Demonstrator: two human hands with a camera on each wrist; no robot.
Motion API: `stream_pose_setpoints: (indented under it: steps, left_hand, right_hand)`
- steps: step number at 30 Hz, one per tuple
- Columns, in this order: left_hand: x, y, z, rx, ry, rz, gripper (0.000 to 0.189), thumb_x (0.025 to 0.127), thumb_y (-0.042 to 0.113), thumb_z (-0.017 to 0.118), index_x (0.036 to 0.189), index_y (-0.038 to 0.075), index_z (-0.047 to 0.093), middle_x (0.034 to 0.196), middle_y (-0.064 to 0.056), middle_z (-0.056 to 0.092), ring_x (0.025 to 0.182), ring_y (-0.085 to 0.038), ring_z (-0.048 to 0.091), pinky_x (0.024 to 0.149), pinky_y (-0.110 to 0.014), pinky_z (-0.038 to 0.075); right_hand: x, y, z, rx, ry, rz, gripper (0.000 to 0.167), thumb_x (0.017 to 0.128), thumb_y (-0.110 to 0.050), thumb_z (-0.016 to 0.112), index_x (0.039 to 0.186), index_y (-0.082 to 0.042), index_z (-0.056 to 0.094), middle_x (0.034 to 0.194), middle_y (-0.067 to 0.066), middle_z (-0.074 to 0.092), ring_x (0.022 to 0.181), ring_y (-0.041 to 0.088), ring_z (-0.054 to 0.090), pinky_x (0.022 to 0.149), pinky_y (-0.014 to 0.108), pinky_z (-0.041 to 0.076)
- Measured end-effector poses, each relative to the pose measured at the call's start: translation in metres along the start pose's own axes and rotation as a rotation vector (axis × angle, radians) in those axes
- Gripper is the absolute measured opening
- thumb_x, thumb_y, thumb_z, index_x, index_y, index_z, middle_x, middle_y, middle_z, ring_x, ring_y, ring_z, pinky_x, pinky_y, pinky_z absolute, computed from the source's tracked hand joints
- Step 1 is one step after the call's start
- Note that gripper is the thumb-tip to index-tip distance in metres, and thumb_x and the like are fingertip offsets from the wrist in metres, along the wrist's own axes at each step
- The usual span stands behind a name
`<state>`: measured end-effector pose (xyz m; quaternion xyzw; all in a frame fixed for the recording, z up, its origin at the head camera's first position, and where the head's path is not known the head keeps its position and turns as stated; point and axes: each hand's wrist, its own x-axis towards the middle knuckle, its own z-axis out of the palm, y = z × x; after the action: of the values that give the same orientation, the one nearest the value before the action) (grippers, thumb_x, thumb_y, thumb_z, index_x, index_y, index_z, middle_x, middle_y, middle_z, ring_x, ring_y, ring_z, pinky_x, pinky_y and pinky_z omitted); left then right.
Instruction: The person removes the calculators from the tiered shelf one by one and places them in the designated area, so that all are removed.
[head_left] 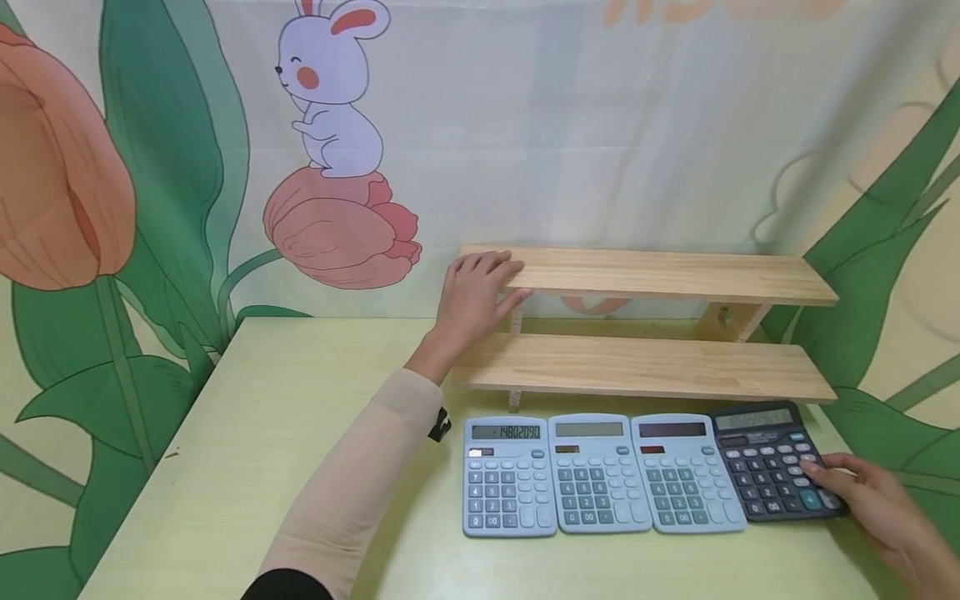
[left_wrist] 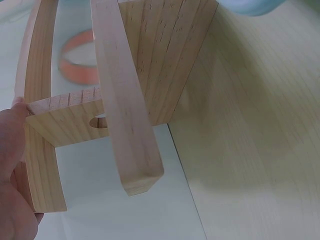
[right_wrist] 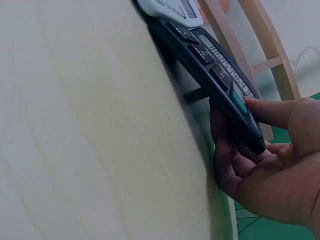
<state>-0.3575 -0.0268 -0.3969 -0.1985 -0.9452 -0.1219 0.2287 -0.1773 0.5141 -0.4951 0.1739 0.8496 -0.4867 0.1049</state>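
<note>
My left hand [head_left: 477, 296] grips the left end of the upper board of a two-tier wooden shelf [head_left: 637, 364], fingers over the top and thumb at the front edge. In the left wrist view this hand [left_wrist: 12, 175] holds the board's end at the left edge. My right hand [head_left: 873, 500] pinches the right side of a black calculator [head_left: 772, 467], thumb on its keys and fingers beneath. Seen from the right wrist, the calculator [right_wrist: 215, 75] is tilted, its held side raised from the table. Three light blue calculators [head_left: 510, 492] lie side by side to its left; the leftmost display shows digits.
The shelf stands at the back of a pale yellow table [head_left: 247, 467], just behind the calculators. Behind it hangs a curtain [head_left: 600, 125] printed with a rabbit and tulips. The table's right edge runs close by the right hand.
</note>
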Motion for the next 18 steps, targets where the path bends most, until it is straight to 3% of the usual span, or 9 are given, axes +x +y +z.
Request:
stream_pose_setpoints:
  steps: [4, 9, 12, 18]
  left_hand:
    - [0.0, -0.001, -0.001, 0.0, -0.006, -0.009, 0.056, 0.106, 0.058, 0.055, 0.153, 0.028, 0.058, 0.162, 0.002, 0.049, 0.147, -0.025, 0.042, 0.126, -0.049, 0.024]
    - [-0.001, -0.003, 0.0, 0.009, -0.013, -0.006, 0.056, 0.107, 0.058, 0.054, 0.154, 0.029, 0.057, 0.162, 0.002, 0.048, 0.147, -0.025, 0.041, 0.126, -0.048, 0.024]
    - [-0.001, -0.003, 0.001, 0.009, -0.017, -0.002, 0.055, 0.107, 0.058, 0.054, 0.154, 0.029, 0.057, 0.162, 0.003, 0.048, 0.147, -0.024, 0.042, 0.126, -0.048, 0.024]
    - [0.0, 0.0, 0.006, 0.002, -0.009, 0.012, 0.054, 0.106, 0.058, 0.055, 0.153, 0.029, 0.058, 0.161, 0.003, 0.05, 0.146, -0.024, 0.043, 0.125, -0.049, 0.026]
  right_hand:
    - [0.004, 0.002, 0.001, -0.109, 0.028, -0.001, 0.077, 0.109, -0.043, 0.057, 0.145, 0.022, 0.034, 0.105, 0.012, 0.066, 0.083, 0.011, 0.063, 0.068, 0.029, 0.056]
    - [0.005, 0.005, 0.005, -0.292, 0.046, -0.009, 0.079, 0.108, -0.049, 0.057, 0.138, 0.022, 0.046, 0.12, 0.036, 0.061, 0.099, 0.033, 0.062, 0.071, 0.035, 0.053]
    - [0.003, 0.007, 0.006, -0.341, 0.051, 0.002, 0.084, 0.107, -0.053, 0.058, 0.138, 0.024, 0.046, 0.125, 0.042, 0.056, 0.106, 0.044, 0.059, 0.076, 0.043, 0.054]
    - [-0.005, 0.006, 0.013, -0.398, 0.139, 0.024, 0.074, 0.106, -0.043, 0.065, 0.135, 0.023, 0.048, 0.125, 0.044, 0.054, 0.11, 0.053, 0.056, 0.088, 0.06, 0.052]
